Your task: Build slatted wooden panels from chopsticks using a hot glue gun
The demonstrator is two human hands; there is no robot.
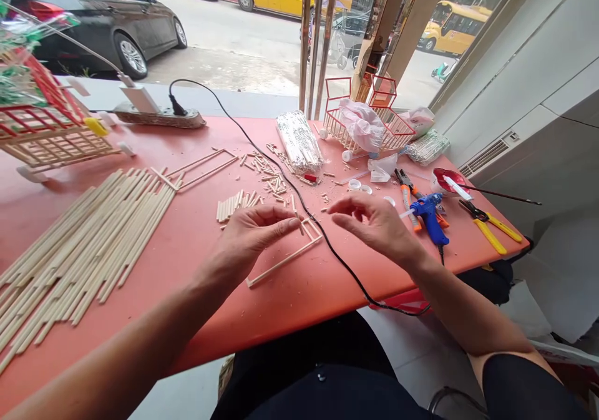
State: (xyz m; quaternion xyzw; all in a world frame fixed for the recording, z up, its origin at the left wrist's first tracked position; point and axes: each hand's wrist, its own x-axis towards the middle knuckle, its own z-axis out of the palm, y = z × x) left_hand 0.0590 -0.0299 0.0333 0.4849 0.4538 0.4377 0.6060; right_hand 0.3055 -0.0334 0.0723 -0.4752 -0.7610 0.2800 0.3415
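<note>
My left hand (259, 228) is closed, thumb and forefinger pinched round a short wooden stick (293, 204) at a corner of a small frame. That frame (284, 261), made of thin pale sticks, lies on the table, partly hidden behind the hand. My right hand (372, 223) hovers to the right of it, holding nothing, with thumb and fingers apart. Short cut sticks (230, 206) lie in a row just behind my left hand. Another stick frame (206, 173) rests farther back on the left. A black cable (340, 263) runs between the hands.
Long sticks (93, 239) cover the table's left side. A blue glue gun (429, 214), orange-handled pliers (408, 198) and yellow-handled pliers (491, 229) lie right. Small basket carts (56, 142) (344, 134) stand at both sides. A foil-like packet (299, 140) and power strip (159, 117) are behind.
</note>
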